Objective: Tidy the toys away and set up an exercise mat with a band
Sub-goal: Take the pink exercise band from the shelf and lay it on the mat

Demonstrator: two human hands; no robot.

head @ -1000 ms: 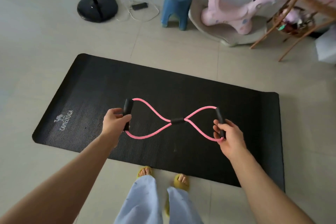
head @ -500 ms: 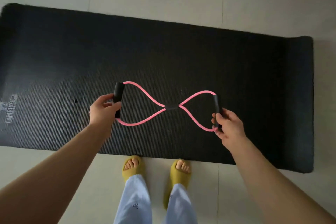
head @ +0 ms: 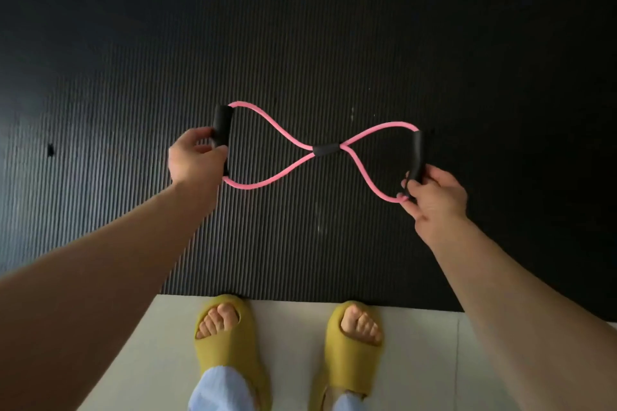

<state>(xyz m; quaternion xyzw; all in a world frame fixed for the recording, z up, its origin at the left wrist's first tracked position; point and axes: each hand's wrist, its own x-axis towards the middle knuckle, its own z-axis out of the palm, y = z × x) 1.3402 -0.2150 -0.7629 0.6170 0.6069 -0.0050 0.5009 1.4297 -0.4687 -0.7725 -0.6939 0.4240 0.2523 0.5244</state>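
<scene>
both hands, left hand [head: 195, 157] and right hand [head: 434, 193], grip the pink band [head: 327, 150] by its 2 black handles, now lowered closer over the mat [head: 300, 43], so placement appears imminent.

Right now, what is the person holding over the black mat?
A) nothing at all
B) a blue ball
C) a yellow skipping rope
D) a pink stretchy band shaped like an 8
D: the left hand and the right hand each grip a black handle of the pink figure-eight band above the mat.
</scene>
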